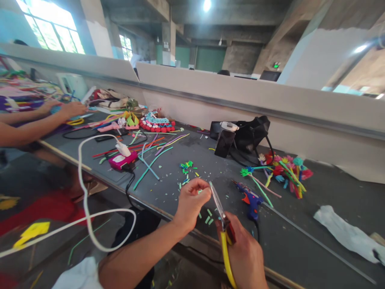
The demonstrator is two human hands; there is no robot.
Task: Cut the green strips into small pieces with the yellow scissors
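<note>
My right hand (245, 251) is closed around a pair of scissors (221, 210) with yellow-covered handles, the blades pointing up and away from me. At the blade tips, my left hand (192, 202) pinches thumb and forefinger together; a speck of pale green shows there, too small to make out. Short cut bits of pale green pipe cleaner (208, 220) lie on the dark table below and between the hands. Just beyond them is a small heap of green and blue bits (186, 165). To the right of the scissors lies a blue glue gun (252, 204).
Pipe cleaner flowers (288, 170) lie at the right, near a black bag (252, 134) with a phone (224, 143) leaning on it. A magenta adapter (122, 160) with a white cable (86, 192) sits left, by long pipe cleaners (153, 166). A co-worker's hands (67, 110) work far left.
</note>
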